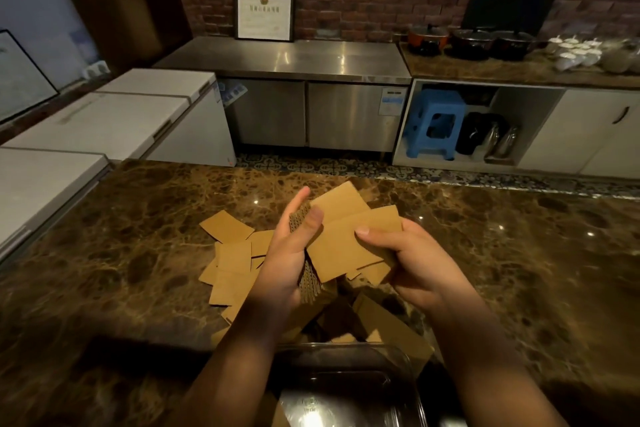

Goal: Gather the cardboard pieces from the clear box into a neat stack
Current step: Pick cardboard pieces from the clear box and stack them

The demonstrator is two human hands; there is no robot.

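Left hand (pixel 289 250) and right hand (pixel 412 260) both grip a cardboard bundle (pixel 346 236) above the marble surface (pixel 519 253); loose pieces (pixel 232 253) left, clear box (pixel 346 378) near.

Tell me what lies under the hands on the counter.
Loose cardboard pieces lie scattered on the marble counter below the left hand and right hand. Whatever lies directly beneath the hands is covered.
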